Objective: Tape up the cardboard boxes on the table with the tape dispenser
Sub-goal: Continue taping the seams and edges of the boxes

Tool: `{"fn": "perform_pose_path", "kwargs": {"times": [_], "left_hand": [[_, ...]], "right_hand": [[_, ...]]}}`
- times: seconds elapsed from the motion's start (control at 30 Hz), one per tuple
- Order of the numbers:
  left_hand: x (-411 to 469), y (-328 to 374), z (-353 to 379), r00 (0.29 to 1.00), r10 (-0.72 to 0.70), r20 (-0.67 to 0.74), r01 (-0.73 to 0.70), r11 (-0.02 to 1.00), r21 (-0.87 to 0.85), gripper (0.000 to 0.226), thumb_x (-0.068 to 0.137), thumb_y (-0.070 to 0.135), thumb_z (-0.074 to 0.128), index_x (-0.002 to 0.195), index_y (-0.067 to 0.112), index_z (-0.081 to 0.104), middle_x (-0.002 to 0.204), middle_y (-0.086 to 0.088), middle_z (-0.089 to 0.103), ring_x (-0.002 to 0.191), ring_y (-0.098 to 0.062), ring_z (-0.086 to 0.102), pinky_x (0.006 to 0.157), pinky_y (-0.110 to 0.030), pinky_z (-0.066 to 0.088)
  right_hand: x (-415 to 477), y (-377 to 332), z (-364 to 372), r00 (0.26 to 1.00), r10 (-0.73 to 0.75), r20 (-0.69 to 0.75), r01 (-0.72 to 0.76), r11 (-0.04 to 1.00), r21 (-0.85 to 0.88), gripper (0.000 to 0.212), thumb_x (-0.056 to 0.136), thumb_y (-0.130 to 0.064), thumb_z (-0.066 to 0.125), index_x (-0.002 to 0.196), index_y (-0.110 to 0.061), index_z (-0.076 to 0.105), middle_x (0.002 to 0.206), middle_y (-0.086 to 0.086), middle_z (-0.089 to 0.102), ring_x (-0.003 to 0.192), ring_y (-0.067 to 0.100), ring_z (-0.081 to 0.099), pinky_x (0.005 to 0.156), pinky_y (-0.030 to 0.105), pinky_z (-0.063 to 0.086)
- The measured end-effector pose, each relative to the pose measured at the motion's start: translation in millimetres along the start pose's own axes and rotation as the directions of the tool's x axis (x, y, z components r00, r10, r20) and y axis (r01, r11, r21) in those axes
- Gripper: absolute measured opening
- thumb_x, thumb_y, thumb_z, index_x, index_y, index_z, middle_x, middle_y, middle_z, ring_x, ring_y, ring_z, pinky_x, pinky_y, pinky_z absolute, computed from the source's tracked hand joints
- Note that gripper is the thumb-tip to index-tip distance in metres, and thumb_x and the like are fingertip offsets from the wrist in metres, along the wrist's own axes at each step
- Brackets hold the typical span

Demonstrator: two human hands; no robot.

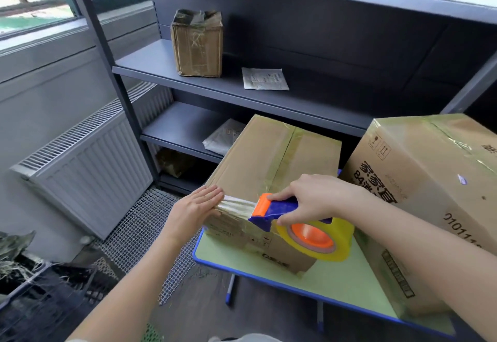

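Nearest the viewer, two bare hands at work. Left hand point(197, 207): fingers straight and together, pressing the tape's free end flat on the near-left corner of the smaller brown cardboard box point(271, 158). Right hand point(314, 199): fingers and thumb curled round the handle of the blue-and-orange plastic tape dispenser point(262, 219), which carries a yellow tape roll point(343, 236) and sits at the box's 5 o'clock edge; a short clear span of tape runs from it toward 9 o'clock. The box stands at the 9 o'clock corner of the green, blue-rimmed table point(269, 270); a larger printed brown carton point(419, 174) stands at 3 o'clock. Probable faults: the span creasing or lifting if the left fingers ease; the box sliding off the table corner under the pull; the cutter edge meeting the fingertips. Both boxes are closed, contents hidden. At 12 o'clock, grey metal shelving point(150, 64) holds a small taped carton point(197, 45) and a paper sheet point(265, 79).
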State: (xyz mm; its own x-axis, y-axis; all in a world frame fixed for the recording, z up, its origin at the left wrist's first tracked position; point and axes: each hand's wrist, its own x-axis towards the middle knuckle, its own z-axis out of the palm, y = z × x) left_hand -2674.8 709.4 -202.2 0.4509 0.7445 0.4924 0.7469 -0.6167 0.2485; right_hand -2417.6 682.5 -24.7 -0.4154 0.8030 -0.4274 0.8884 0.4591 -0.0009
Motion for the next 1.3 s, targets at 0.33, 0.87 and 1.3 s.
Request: {"fn": "perform_pose_path", "kwargs": {"times": [0.33,0.87,1.3], "left_hand": [[1.1,5.8,-3.1,0.995,-0.026,0.092,0.018,0.996,0.092,0.066,0.095,0.057,0.028,0.122,0.006,0.061,0.127,-0.003,0.059,0.12,-0.018,0.054,0.115,-0.019,0.017],[12.8,83.8,47.6,0.977,0.208,-0.045,-0.203,0.974,0.101,0.048,0.101,0.037,0.034,0.11,0.007,0.071,0.116,-0.003,0.067,0.112,-0.014,0.061,0.106,-0.029,0.039],[17.4,39.6,32.3,0.987,0.15,-0.058,-0.149,0.989,0.014,0.048,0.102,0.036,0.033,0.111,0.005,0.069,0.118,-0.006,0.065,0.114,-0.018,0.059,0.11,-0.023,0.031]], "right_hand": [[-38.2,33.3,19.2,0.999,-0.029,-0.041,0.03,0.999,0.022,0.053,0.083,-0.06,0.051,0.135,-0.052,0.041,0.064,-0.017,0.044,0.058,0.002,0.042,0.05,0.022,0.029],[-22.1,34.9,17.4,0.999,-0.032,-0.001,0.032,0.999,0.01,0.054,0.08,-0.061,0.053,0.131,-0.048,0.047,0.077,-0.015,0.055,0.068,0.005,0.049,0.055,0.021,0.034],[2.1,15.6,5.9,0.998,-0.027,-0.056,0.031,0.997,0.066,0.055,0.082,-0.059,0.053,0.135,-0.047,0.045,0.083,-0.009,0.049,0.081,0.016,0.046,0.055,0.024,0.031]]}}
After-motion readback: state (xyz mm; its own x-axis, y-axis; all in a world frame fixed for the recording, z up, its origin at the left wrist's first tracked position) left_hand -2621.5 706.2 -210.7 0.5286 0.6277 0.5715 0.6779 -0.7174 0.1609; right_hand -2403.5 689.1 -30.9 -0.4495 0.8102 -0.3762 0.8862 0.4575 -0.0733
